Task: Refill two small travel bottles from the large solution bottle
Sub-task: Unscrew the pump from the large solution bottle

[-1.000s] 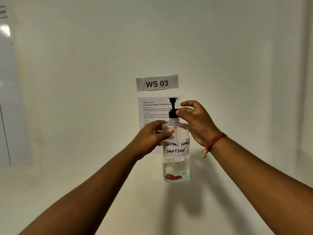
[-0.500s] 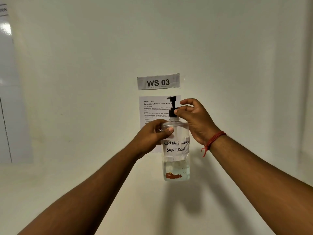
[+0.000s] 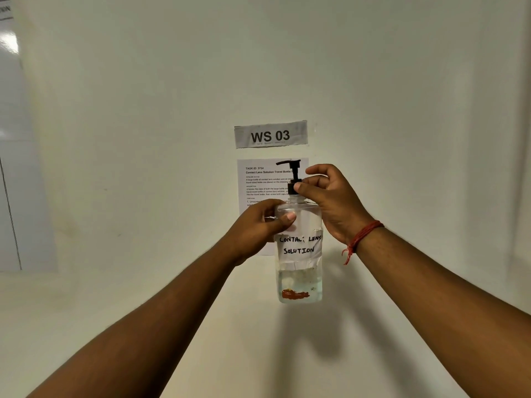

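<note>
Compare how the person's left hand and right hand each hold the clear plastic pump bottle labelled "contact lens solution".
The left hand grips the clear plastic pump bottle round its shoulder, thumb across the front; the right hand pinches the black pump collar higher up. The right wrist wears a red thread band; the left wrist is bare. Both hold the same upright bottle.

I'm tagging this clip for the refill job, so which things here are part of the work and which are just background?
Part of the job:
- large solution bottle, held up by the left hand
- black pump cap, gripped at its collar by the right hand

Just there:
- WS 03 sign on the wall
- printed task sheet behind the bottle

No travel bottles are in view.
</note>
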